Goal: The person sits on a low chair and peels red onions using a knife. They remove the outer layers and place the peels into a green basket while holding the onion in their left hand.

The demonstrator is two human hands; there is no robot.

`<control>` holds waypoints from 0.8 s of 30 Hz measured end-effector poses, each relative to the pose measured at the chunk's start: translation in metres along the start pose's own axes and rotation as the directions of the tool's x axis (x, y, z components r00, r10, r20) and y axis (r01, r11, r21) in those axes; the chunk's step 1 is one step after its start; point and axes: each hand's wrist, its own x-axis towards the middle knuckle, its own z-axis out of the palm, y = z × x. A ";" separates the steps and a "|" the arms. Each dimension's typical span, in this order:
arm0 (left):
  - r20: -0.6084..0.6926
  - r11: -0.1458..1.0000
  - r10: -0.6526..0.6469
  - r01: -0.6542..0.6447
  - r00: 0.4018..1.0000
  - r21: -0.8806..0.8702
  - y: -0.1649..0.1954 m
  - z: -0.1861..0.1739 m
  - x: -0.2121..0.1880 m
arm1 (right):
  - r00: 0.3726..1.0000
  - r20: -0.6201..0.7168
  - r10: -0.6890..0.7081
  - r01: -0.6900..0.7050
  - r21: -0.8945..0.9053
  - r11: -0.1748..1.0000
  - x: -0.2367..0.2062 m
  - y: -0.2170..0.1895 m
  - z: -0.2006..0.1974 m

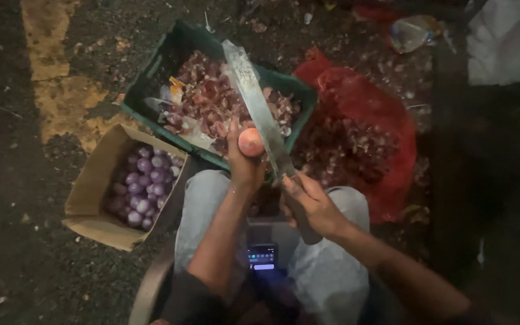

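My left hand [243, 161] grips a small pinkish onion [251, 142] and holds it up over the near rim of a green crate. In my right hand [309, 201] is the dark handle of a large knife [257, 107]. Its long grey blade points up and away over the crate, and its edge rests against the right side of the onion. Both hands are above my knees in light trousers.
The green plastic crate [151, 75] holds reddish onion skins. A cardboard box [88, 186] of peeled purple onions sits on the left. A red mesh sack [371, 129] with more onions lies on the right. A lit phone [263, 256] rests between my knees. The ground is dark and dirty.
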 end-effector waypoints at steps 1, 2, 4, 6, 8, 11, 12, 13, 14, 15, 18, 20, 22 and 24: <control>-0.012 1.000 -0.017 0.017 1.000 -0.021 0.002 0.000 -0.002 | 1.000 -0.009 -0.009 0.009 -0.011 1.000 -0.001 0.003 0.004; 0.053 0.998 -0.011 0.015 0.999 -0.062 0.004 -0.001 -0.002 | 1.000 -0.016 -0.015 0.015 -0.022 1.000 0.001 0.004 0.006; 0.184 0.990 0.013 0.013 0.983 -0.139 0.008 -0.002 0.001 | 0.999 -0.025 -0.030 0.029 -0.043 0.999 0.007 0.004 0.009; 0.075 0.990 -0.063 0.072 0.995 -0.125 0.009 -0.005 0.007 | 0.999 -0.022 -0.035 0.034 -0.054 0.998 0.019 -0.001 0.012; 0.083 0.981 -0.114 0.125 0.990 -0.149 0.007 -0.010 0.016 | 0.999 -0.046 -0.029 0.027 -0.049 0.998 0.036 -0.010 0.015; 0.162 0.961 -0.148 0.180 0.976 -0.208 0.004 -0.020 0.030 | 0.998 -0.030 -0.048 0.046 -0.073 0.996 0.053 -0.022 0.017; 0.120 0.962 -0.158 0.180 0.980 -0.207 0.004 -0.022 0.035 | 0.997 -0.013 -0.072 0.071 -0.085 0.994 0.057 -0.024 0.018; 0.079 0.963 -0.167 0.179 0.983 -0.201 0.004 -0.024 0.039 | 0.998 -0.054 -0.024 0.021 -0.057 0.998 0.057 -0.023 0.020; 0.069 0.969 -0.150 0.160 0.986 -0.188 0.004 -0.025 0.042 | 0.995 -0.092 0.031 -0.034 -0.029 0.999 0.055 -0.021 0.022; 0.065 0.974 -0.131 0.141 0.989 -0.176 0.004 -0.024 0.043 | 0.988 -0.129 0.082 -0.083 -0.003 0.997 0.056 -0.019 0.022; 0.020 0.990 -0.142 0.142 0.990 0.010 -0.001 -0.016 0.045 | 0.989 -0.147 -0.015 0.030 0.100 0.994 0.066 -0.017 0.012; 0.013 0.979 -0.171 0.169 0.985 0.113 -0.006 -0.010 0.044 | 0.990 -0.143 0.010 0.015 0.173 0.985 0.076 -0.019 0.000; 0.062 0.972 -0.189 0.178 0.980 0.156 -0.008 -0.009 0.043 | 0.989 -0.144 0.035 -0.003 0.221 0.975 0.079 -0.016 -0.005; 0.051 0.986 -0.123 0.116 0.991 0.119 -0.009 -0.011 0.041 | 0.989 -0.135 0.061 -0.031 0.212 0.977 0.076 -0.011 -0.005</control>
